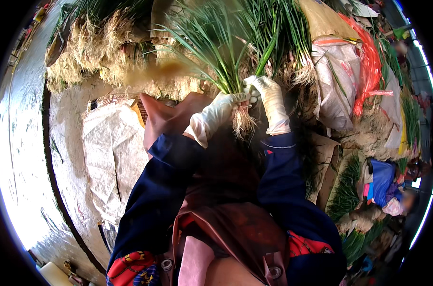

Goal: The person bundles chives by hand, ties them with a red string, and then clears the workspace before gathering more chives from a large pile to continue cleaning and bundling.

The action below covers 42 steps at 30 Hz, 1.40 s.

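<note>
A bunch of green onions [220, 59] stands upright before me, its long leaves fanning up and away. My left hand [220, 112], in a whitish glove, is closed round the bunch just above its pale, stringy roots [243, 123]. Right beside it my right hand [270, 99], gloved too, has its fingers bent and pinched together against the bunch. From these fingers a single green onion stalk [268, 58] slants up to the right. The tips of both hands nearly touch, and part of the stems is hidden behind them.
Piles of green onions with dry roots [90, 47] lie along the far side. More bunches [300, 52] lie just beyond my right hand. White sacks [338, 90] and red plastic film [366, 62] are at right, a pale sack [112, 148] at left. A person in blue [382, 178] sits at far right.
</note>
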### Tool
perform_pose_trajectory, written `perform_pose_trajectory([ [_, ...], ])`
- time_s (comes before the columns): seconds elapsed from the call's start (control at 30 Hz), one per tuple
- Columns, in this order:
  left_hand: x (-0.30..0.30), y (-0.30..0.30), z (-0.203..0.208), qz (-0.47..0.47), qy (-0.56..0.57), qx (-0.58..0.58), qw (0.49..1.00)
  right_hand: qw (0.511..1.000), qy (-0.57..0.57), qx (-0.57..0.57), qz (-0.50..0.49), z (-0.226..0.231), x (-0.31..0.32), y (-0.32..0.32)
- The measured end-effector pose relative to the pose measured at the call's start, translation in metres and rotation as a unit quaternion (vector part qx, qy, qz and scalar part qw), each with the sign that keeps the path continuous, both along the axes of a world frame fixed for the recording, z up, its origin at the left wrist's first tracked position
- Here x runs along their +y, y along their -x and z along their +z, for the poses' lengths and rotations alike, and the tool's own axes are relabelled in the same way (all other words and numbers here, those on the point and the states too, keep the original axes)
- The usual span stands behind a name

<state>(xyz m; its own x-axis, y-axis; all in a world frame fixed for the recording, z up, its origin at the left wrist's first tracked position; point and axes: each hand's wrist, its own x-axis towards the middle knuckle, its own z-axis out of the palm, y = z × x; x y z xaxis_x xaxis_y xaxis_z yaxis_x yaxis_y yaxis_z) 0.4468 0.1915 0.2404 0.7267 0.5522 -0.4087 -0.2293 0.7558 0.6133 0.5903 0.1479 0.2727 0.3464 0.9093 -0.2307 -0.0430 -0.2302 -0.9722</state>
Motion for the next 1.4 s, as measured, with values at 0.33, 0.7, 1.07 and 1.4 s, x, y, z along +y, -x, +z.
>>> perform_pose_trajectory([
  [0.33,0.006,0.008,-0.002,-0.055,0.140,-0.192,0.970,0.977,-0.021,0.198,-0.074,-0.014,0.001,-0.002],
  [0.7,0.010,0.005,0.001,-0.105,0.271,-0.300,0.909,0.995,-0.071,0.003,0.064,-0.010,0.014,-0.019],
  [1.07,0.012,0.025,-0.009,-0.101,0.111,-0.208,0.967,0.696,0.382,-0.395,0.462,0.037,-0.120,-0.049],
  [1.4,-0.012,0.000,0.034,-0.011,0.065,-0.067,0.996,0.982,0.096,-0.154,-0.046,-0.054,0.015,-0.062],
])
